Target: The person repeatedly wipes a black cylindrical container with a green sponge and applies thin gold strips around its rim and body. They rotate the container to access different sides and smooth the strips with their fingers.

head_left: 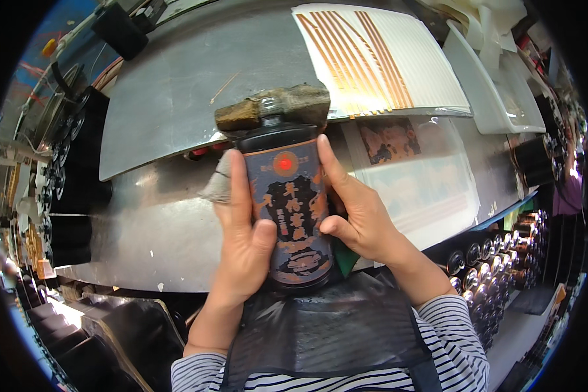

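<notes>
A dark bottle (297,225) with a grey-blue and copper patterned label lies between my two hands, its neck pointing away from me. My left hand (245,251) presses against its left side, the thumb on the label. Along the right side run the fingers of my right hand (359,212), thumb on the label's edge. A grey cloth-like piece (217,183) sits by my left fingers; I cannot tell whether it is worn or held. Behind the bottle's shoulder is a rough, worn brown block (274,108), with the neck against it. The bottle's base is near my black apron.
Across the metal table (176,104), a white sheet with copper-coloured strips (359,59) lies at the far right. Nearer is a dark copper-patterned decal (391,140). A translucent tray (493,91) stands beyond. Black bottles (487,261) fill the lower right; black cylinders (78,186) stand left.
</notes>
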### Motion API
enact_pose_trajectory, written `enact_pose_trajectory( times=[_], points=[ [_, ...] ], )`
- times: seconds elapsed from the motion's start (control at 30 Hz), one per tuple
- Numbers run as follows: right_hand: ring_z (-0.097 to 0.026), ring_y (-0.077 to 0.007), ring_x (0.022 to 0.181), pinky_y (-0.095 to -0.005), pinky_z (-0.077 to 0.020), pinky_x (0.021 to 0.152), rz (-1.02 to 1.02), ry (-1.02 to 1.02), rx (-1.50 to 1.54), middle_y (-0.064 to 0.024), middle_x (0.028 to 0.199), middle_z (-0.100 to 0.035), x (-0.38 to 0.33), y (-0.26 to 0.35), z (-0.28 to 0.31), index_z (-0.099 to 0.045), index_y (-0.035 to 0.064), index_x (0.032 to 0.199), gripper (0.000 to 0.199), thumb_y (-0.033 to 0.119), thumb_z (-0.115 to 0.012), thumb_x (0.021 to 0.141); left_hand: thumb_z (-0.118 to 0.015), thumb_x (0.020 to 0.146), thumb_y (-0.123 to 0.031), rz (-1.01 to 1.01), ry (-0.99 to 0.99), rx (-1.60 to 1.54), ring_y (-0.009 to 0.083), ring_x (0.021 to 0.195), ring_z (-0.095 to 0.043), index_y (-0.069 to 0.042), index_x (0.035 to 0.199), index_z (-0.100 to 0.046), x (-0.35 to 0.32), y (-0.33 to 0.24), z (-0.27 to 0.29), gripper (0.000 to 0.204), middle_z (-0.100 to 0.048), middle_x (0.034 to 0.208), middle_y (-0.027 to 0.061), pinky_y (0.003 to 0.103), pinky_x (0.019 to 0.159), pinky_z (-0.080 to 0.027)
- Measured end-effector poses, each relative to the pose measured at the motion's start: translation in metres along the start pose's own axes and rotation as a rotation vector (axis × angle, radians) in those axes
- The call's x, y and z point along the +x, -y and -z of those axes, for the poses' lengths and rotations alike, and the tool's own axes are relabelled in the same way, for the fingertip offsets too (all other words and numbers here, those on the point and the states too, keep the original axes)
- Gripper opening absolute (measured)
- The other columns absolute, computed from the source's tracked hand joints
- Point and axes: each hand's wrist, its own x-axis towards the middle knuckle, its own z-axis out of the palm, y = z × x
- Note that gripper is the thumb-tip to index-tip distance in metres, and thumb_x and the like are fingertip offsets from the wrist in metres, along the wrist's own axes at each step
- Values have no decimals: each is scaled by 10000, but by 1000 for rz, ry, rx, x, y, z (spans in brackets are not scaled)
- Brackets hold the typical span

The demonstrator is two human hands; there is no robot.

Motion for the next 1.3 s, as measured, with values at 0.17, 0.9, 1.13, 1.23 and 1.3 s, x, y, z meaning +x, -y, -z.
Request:
enact_pose_trajectory(
  times=[0.17,0.9,1.13,1.23,1.3],
  points=[
    [-597,-245,824,-325,-483,763,31,-11,20,-143,979,-626,-3,-10,-4,-156,168,1533,994,665,-584,787,-440,978,-441,7,15,-15,303,1393,-165,-71,1533,-32,-1,5,-1,782,-150,1496,213,399,1131,-128],
    [-463,-213,765,-354,-429,689,118,232,-94,-40,838,-459,-8,-23,14,-85,322,1534,1322,495,-829,455,-808,406,-584,-41,276,137,298,1453,-161,-158,1539,-38,-15,39,43,1434,-149,1584,128,447,1157,-170],
    [-417,-200,750,-318,-421,701,28,244,-73,-28,818,-420,-10,-18,22,-127,298,1535,1313,467,-837,443,-781,396,-616,-26,284,25,298,1461,-129,-179,1537,-51,-13,46,53,1424,-113,1593,100,459,1168,-149],
    [-430,-201,755,-320,-430,703,95,222,-45,-32,827,-439,-10,-25,14,-125,294,1535,1316,488,-827,439,-778,393,-622,-57,299,122,299,1460,-134,-181,1537,-59,-11,43,44,1421,-112,1594,96,461,1167,-154],
    [-439,-202,760,-325,-436,709,83,225,-37,-34,835,-451,-10,-26,13,-124,293,1535,1316,506,-816,437,-784,382,-616,-39,312,142,298,1457,-149,-184,1538,-63,-11,42,44,1429,-136,1588,105,459,1165,-167]
  ],
)
